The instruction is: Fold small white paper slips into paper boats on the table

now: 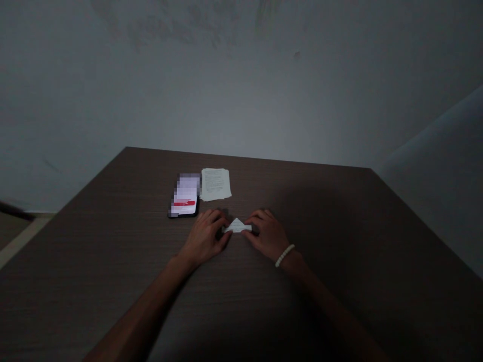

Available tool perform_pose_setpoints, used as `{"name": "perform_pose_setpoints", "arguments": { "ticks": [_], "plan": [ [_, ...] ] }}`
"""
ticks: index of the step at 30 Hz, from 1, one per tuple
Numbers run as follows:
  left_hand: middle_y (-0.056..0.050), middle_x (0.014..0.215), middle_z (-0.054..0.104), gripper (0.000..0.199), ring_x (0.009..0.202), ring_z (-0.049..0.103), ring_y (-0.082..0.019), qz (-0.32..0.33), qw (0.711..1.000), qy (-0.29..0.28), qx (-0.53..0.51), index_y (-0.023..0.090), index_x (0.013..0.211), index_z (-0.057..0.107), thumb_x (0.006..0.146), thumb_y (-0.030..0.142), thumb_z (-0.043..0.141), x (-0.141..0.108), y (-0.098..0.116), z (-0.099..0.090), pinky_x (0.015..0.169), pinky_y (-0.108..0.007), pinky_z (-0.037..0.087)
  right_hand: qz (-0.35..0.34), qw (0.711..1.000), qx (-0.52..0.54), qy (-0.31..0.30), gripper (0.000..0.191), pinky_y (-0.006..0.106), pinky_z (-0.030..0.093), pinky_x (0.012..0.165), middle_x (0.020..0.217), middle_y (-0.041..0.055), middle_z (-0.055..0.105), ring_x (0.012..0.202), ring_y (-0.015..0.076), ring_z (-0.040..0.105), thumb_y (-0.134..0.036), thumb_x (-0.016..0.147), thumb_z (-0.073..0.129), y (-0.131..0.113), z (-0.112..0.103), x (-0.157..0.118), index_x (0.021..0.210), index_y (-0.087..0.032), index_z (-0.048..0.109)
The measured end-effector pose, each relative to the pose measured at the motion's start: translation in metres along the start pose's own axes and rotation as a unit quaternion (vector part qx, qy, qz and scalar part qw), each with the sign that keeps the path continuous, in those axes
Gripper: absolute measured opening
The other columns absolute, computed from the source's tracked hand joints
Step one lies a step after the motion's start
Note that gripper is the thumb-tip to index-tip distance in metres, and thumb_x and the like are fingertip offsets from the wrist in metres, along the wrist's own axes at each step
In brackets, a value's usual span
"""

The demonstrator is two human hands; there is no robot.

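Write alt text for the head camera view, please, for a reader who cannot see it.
A left hand and right hand pinch a folded paper with a triangular peak by its two ends, over a dark table. Beyond the left hand lie a lit phone and printed sheets; a beaded bracelet circles the right wrist.

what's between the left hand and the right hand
In the head view, a small folded paper lies between the left hand and the right hand, touching both.
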State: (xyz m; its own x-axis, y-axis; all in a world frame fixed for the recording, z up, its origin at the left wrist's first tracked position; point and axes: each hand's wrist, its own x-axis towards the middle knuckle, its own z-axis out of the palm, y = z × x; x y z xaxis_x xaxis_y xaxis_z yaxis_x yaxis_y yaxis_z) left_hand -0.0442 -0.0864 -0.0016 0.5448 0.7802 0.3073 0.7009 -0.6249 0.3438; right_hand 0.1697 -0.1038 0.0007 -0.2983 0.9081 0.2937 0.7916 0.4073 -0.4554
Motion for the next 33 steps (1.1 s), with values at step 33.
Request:
{"name": "perform_pose_setpoints", "arguments": {
  "ticks": [33],
  "plan": [
    [-0.007,0.093,0.061,0.017,0.088,0.049,-0.023,0.058,0.998,0.013,-0.027,0.017,0.088,0.067,0.089,0.021,0.051,-0.001,-0.001,0.003,0.075,-0.038,0.040,-0.026,0.995,0.075,0.066,0.014,0.033,0.046,0.080,0.086,0.0021,0.068,0.083,0.0194,0.057,-0.013,0.081,0.069,0.010,0.011,-0.006,0.094,-0.020,0.066]
  ]
}}
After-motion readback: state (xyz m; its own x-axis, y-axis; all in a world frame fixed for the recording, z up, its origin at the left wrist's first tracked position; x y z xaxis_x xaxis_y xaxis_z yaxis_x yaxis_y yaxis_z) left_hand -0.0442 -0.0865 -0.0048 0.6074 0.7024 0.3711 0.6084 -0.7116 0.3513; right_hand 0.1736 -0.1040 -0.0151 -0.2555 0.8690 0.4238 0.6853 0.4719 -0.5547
